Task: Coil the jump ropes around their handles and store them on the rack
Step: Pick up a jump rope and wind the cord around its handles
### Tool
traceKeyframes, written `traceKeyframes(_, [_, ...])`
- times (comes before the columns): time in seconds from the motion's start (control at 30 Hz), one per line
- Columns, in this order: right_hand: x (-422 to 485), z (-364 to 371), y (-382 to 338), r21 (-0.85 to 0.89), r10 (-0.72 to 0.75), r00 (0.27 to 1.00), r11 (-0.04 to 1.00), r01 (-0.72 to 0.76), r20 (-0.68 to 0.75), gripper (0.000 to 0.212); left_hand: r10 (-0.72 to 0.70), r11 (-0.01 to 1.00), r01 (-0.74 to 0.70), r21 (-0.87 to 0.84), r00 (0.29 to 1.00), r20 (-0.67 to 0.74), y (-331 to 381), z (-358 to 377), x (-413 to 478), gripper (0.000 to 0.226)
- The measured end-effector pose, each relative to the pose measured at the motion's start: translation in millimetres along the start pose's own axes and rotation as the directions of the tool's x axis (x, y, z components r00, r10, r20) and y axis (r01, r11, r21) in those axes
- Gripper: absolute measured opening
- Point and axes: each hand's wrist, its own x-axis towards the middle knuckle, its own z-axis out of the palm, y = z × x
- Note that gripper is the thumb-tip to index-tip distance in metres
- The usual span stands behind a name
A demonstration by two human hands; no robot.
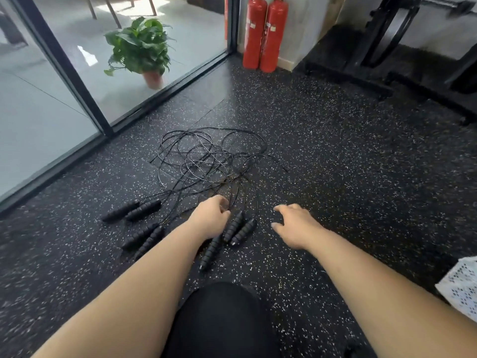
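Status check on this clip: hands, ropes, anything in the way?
Left hand curled by the handles, grip unclear. Right hand open, empty. Jump ropes uncoiled, tangled on the floor. Rack not in view.

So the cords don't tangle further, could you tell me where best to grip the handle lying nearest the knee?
Pinch the handle across its ribbed middle, coming down from above: it lies flat on the floor, its middle clear of the neighbouring pair of handles.
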Motion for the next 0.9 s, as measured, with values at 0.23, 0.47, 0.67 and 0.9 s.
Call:
traceKeyframes(0.23, [63.4, 50.7, 7.9, 0.050, -0.009, 0.993, 0.999, 0.003, 0.120, 0.053, -0.033, 0.999, 0.031, 0.024, 0.995, 0.090, -36.0, 53.5, 51.1, 0.038])
traceKeyframes(0.47, [112.0, 99.7, 16.7, 0.066, -0.006, 0.975, 0.998, -0.008, 0.220, 0.055, -0.053, 0.979, 0.015, 0.205, 0.982, 0.180, -65.4, 104.5, 87.1, 0.041])
traceKeyframes(0.67, [140.5, 139.8, 26.0, 0.093, -0.039, 0.961, 0.996, 0.014, 0.273, 0.056, -0.033, 0.936, -0.035, 0.350, 0.982, 0.186, -78.9, 142.3, 117.5, 0.051])
traceKeyframes(0.9, [163.0, 172.9, 40.9, 0.143, -0.047, 0.965, 0.990, 0.010, 0.258, 0.052, -0.029, 0.809, -0.020, 0.588, 0.997, 0.074, -74.4, 183.1, 148.1, 0.103])
